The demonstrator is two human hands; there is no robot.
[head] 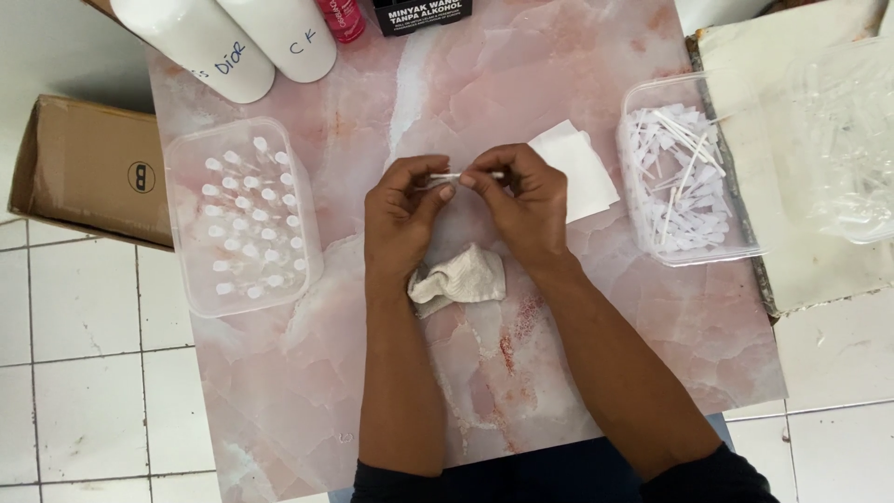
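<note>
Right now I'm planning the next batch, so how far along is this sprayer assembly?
Done, it seems: the left tub holds rows of upright small white-capped pieces. In hand: the left hand and right hand pinch one thin white tube piece between them above a crumpled cloth. Left: the right tub holds a loose heap of white tube parts, so much appears undone.

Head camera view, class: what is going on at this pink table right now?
A person's left hand and right hand together pinch a small white spray pump with a thin tube above the pink marbled table. A crumpled cloth lies just below the hands. A clear tub of upright capped pieces stands to the left, and a tub of loose white pump parts to the right.
</note>
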